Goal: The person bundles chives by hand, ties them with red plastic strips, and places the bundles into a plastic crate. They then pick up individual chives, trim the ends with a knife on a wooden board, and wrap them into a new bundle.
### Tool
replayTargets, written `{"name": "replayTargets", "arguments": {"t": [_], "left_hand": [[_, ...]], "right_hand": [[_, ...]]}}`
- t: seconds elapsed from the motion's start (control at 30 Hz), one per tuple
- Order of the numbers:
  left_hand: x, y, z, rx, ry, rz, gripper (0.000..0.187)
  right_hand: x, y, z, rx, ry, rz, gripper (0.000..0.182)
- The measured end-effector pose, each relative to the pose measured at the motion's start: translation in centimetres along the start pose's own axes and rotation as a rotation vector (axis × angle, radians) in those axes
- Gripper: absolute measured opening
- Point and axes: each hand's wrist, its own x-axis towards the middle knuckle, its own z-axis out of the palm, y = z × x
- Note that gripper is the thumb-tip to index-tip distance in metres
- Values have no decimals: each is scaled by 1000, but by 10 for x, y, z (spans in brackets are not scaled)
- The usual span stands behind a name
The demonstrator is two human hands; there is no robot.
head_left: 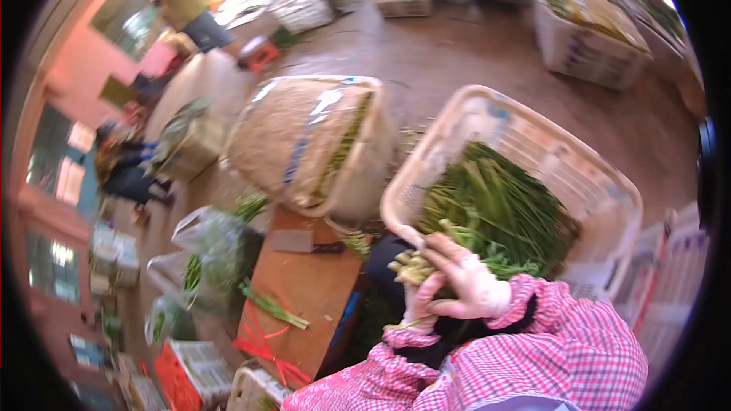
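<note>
My right hand [466, 283], in a white glove with a pink checked sleeve, is closed around a bundle of green stalks [410, 266] whose pale cut ends point left. My left hand [417, 309], also gloved, grips the same bundle from below, partly hidden under the right one. The bundle is held at the near rim of a white plastic basket [586, 175] filled with long green stalks [502, 205].
A wooden board [312, 289] to the left carries a cleaver [303, 241], a loose stalk [274, 306] and red ties [259, 339]. A big sack [297, 137], plastic bags of greens [213, 251] and crates [579, 38] stand around. A person [186, 1] works far back left.
</note>
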Motion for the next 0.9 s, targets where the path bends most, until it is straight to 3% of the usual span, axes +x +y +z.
{"name": "replayTargets", "arguments": {"t": [0.03, 0.07, 0.13, 0.17, 0.23, 0.27, 0.3, 0.33, 0.37, 0.43, 0.5, 0.53, 0.6, 0.63, 0.7, 0.77, 0.83, 0.9], "left_hand": [[-9, -2, 12, 16, 11, 150, 53], [-13, -2, 17, -10, 28, 144, 54], [-18, 4, 24, -35, 44, 129, 55], [-19, 8, 28, -78, 17, 122, 58], [-13, 8, 13, -49, -142, 162, 61], [-16, 13, 21, -43, -111, 191, 60], [-18, 17, 32, -36, -75, 223, 59], [-19, 18, 33, -41, -62, 227, 58], [-19, 18, 33, -41, -56, 224, 58], [-19, 18, 30, -64, -91, 208, 57], [-17, 15, 29, -56, -96, 229, 59], [-18, 14, 31, -65, -87, 200, 60], [-21, 20, 39, -5, -9, 189, 64], [-23, 24, 49, 48, -7, 186, 66], [-21, 19, 40, 147, 79, 241, 68], [-23, 25, 44, 346, 101, 338, 70], [-25, 32, 42, 429, 7, 266, 77], [-22, 35, 50, 553, -33, 414, 78]], "right_hand": [[-5, -1, 3, -150, -1, -45, 84], [-7, 1, 6, -101, 8, -59, 86], [-9, 8, 8, 46, -24, -154, 89], [-11, 7, 9, 267, 23, -173, 82], [-20, -3, -3, 1007, 95, 91, 73], [-25, 6, -10, 876, 293, 159, 67], [-20, 17, -13, 1041, 497, 188, 64], [-21, 33, -25, 1086, 551, 261, 62], [-21, 48, -37, 1053, 521, 360, 62], [-16, 79, -42, 888, 377, 346, 64], [-9, 90, -36, 694, 132, 357, 68], [-9, 106, -24, 487, -7, 264, 71], [-6, 94, -22, 545, -284, 195, 68], [-2, 83, -23, 713, -389, 193, 66], [-8, 72, -14, 757, -446, 279, 59], [-10, 57, -11, 715, -356, 276, 57], [-17, 58, -3, 714, -336, 266, 57], [-20, 46, -1, 898, -333, 300, 59]]}}
